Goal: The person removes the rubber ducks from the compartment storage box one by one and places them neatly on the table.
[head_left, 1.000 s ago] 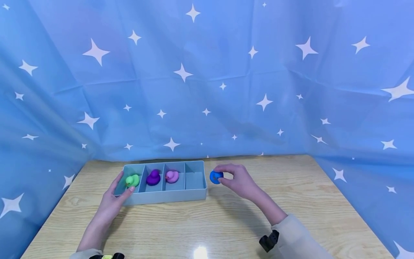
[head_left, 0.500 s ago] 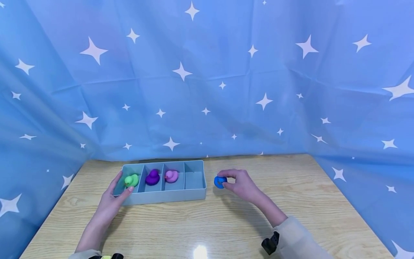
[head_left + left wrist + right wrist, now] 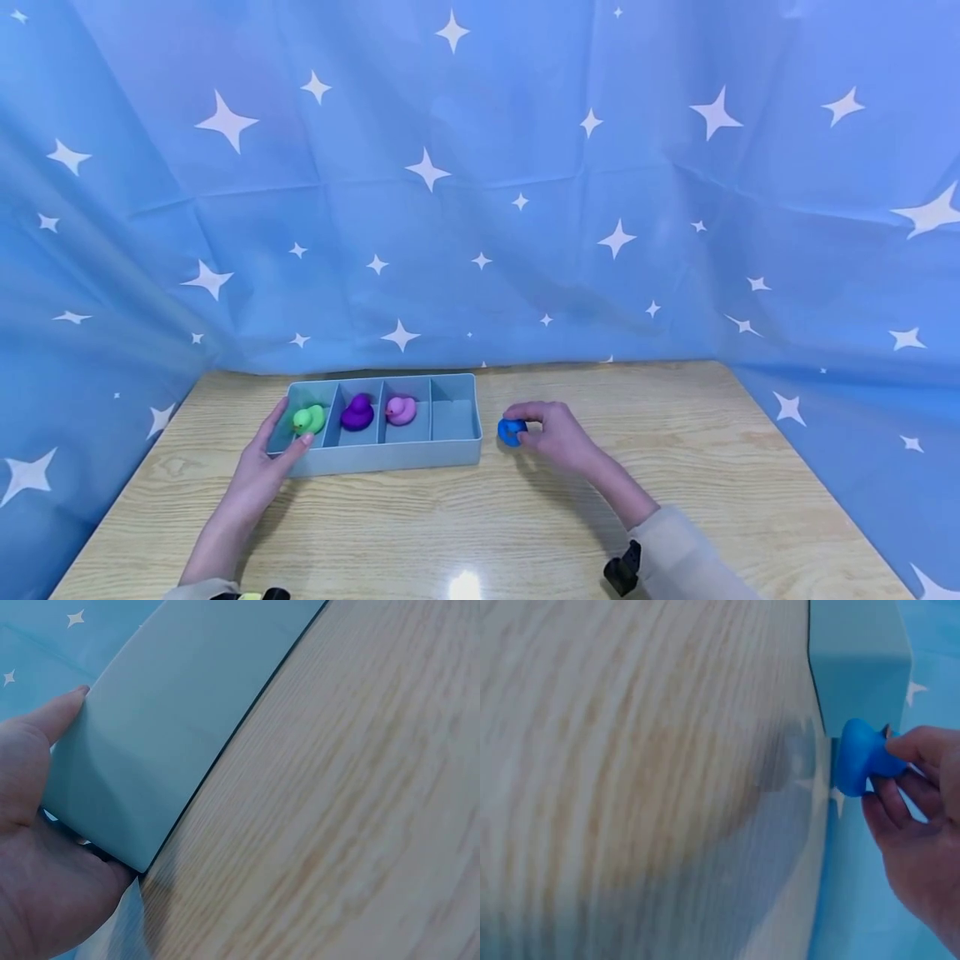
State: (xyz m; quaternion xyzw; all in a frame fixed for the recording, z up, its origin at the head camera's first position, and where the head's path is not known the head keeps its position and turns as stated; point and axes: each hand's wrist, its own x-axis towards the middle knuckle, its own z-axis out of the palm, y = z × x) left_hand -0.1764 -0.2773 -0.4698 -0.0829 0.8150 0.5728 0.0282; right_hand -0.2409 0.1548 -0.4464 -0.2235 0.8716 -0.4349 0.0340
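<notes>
A light blue-grey box [image 3: 382, 457] has a row of compartments. From the left, it holds a green rubber duck [image 3: 308, 419], a purple duck [image 3: 357, 412] and a pink duck [image 3: 401, 410]; the rightmost compartment is bare. My left hand [image 3: 258, 467] grips the box's left end, its thumb [image 3: 64, 720] along the front rim. Right of the box, my right hand [image 3: 558, 435] pinches a blue rubber duck [image 3: 859, 757] by its head. The duck appears to hang just above the table, its shadow apart from it. Its head is partly hidden by the fingers.
The wooden table [image 3: 390, 533] extends in front of the box and to the right. A blue cloth [image 3: 525, 275] with white stars encloses the back and sides. Dark wrist devices [image 3: 622, 569] sit at both sleeves.
My right hand has carried the blue duck slightly right and down toward the near side, away from the box. The left hand and box keep their place; the view shifts slightly.
</notes>
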